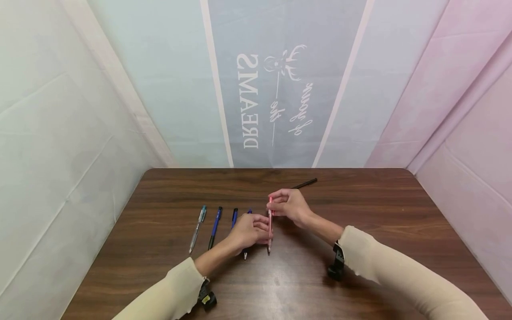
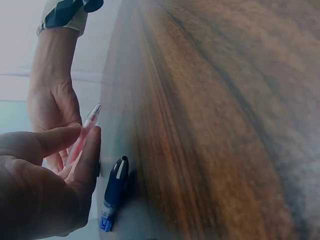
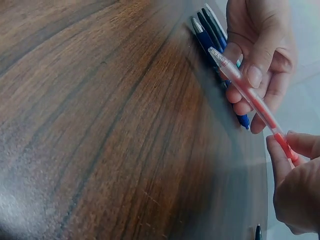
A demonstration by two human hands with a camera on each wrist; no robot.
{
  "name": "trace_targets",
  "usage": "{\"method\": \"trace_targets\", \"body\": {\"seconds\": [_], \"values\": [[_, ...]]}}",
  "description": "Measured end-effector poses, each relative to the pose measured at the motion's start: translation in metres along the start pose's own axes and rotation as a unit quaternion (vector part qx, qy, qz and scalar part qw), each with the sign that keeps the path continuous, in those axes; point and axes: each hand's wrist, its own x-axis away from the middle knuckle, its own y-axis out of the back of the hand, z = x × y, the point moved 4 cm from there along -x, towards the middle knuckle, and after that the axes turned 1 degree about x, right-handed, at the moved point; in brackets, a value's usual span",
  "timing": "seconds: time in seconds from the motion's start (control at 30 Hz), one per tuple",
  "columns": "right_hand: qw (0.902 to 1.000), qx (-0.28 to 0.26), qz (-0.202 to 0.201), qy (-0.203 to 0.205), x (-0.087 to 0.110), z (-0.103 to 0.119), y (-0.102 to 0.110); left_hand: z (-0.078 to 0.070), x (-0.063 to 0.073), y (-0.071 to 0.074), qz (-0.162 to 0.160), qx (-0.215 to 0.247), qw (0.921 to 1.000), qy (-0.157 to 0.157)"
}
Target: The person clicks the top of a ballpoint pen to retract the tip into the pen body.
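Note:
A red pen [image 1: 270, 226] with a clear barrel points its tip toward the near side, between both hands. My right hand [image 1: 291, 205] pinches its red upper end between thumb and fingers. Lower down, the thumb and fingers of my left hand [image 1: 249, 231] hold the barrel near the tip. In the right wrist view the red pen [image 3: 255, 102] slants across, above the tabletop. Partly hidden under the left hand lies a blue pen [image 1: 246, 255], which shows whole in the left wrist view as a blue pen [image 2: 115, 190] with a dark grip.
To the left, a clear pen with a teal top [image 1: 198, 229], a blue pen with a black grip [image 1: 215, 227] and another blue pen [image 1: 234, 217] lie side by side on the brown wooden table [image 1: 360, 275]. A black pen [image 1: 307, 182] lies beyond the right hand.

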Motion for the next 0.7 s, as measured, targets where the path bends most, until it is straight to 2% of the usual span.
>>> {"method": "trace_targets", "body": {"seconds": [0.3, 0.47, 0.57, 0.7], "values": [[0.9998, 0.013, 0.014, -0.012, -0.002, -0.007, -0.007, 0.003, 0.006, 0.007, -0.005, -0.020, 0.9997, -0.008], [0.9993, 0.023, 0.027, -0.011, -0.001, -0.010, -0.009, 0.004, 0.008, 0.008, -0.010, -0.070, 0.9969, -0.035], [0.9988, 0.039, 0.030, -0.008, -0.001, -0.012, -0.009, 0.003, 0.008, 0.008, -0.015, -0.133, 0.9893, -0.058], [0.9980, 0.055, 0.033, 0.001, 0.000, -0.014, -0.009, 0.002, 0.009, 0.005, -0.024, -0.213, 0.9733, -0.081]]}}
